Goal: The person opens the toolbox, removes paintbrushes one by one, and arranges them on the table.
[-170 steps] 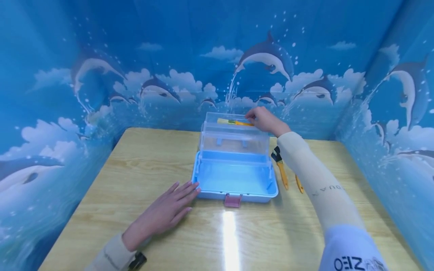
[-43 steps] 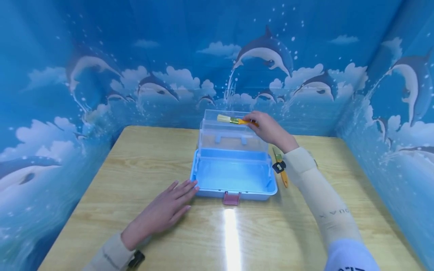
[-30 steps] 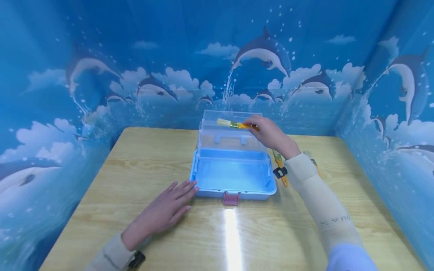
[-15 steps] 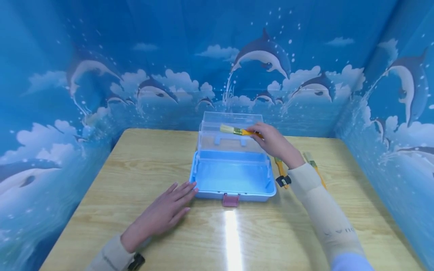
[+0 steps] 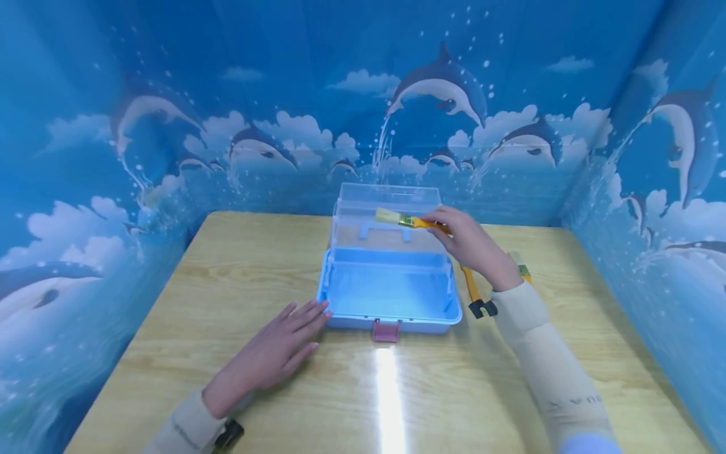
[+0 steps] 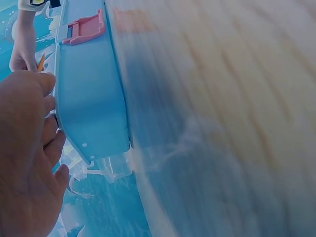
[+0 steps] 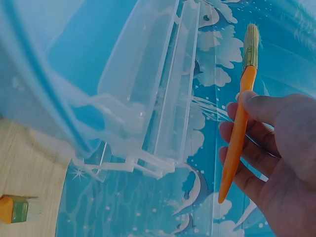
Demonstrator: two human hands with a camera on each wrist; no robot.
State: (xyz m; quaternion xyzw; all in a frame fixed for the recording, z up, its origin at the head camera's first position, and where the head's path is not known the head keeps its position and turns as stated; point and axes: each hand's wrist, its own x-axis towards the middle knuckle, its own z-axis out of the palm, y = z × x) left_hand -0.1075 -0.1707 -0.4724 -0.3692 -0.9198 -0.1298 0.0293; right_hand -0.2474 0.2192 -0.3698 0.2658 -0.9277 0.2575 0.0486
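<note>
My right hand (image 5: 471, 243) pinches a paintbrush (image 7: 238, 131) by its orange handle, thumb on one side and fingers on the other. Its pale bristles point left in the head view, above the clear plastic trays (image 5: 391, 214) that stand raised at the back of a blue box (image 5: 391, 325). The box's lid is up and its blue bottom shows bare. My left hand (image 5: 272, 350) lies with straight fingers, fingertips at the box's front left corner. In the left wrist view the box's front wall (image 6: 91, 89) stands beside those fingers.
Right of the box, a second paintbrush (image 5: 471, 284) lies on the wooden table (image 5: 255, 265), partly behind the right wrist. Another paintbrush (image 5: 523, 268) lies farther right, mostly behind the forearm. A pink latch (image 5: 386, 331) hangs at the box's front. Dolphin-print curtains surround the table.
The paintbrush, at the top clear tray in the oldest frame, has come away from it in the right hand, which moved toward me and rightward. The left hand stayed put.
</note>
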